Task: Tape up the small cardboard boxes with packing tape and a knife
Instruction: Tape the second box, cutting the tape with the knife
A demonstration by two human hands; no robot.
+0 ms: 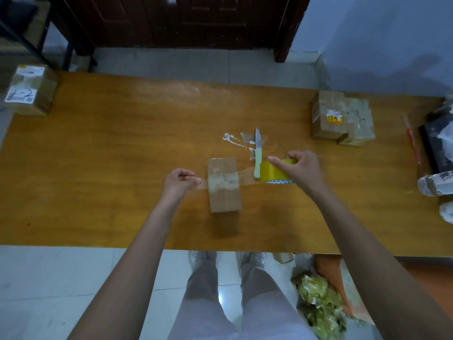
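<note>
A small brown cardboard box (224, 186) lies flat in the middle of the wooden table (98, 155). A clear strip of tape (247, 175) stretches across its top. My left hand (180, 181) pinches the strip's free end just left of the box. My right hand (297, 168) grips the yellow tape roll (273, 173) to the right of the box. A knife (257, 153) with a pale green handle lies just behind the roll, blade pointing away from me.
Two taped boxes (342, 119) stand at the back right, another labelled box (29, 90) at the far left corner. A red pen (413, 141), a dark object and plastic bottles (435, 184) crowd the right edge. Tape scraps (235, 141) lie near the knife.
</note>
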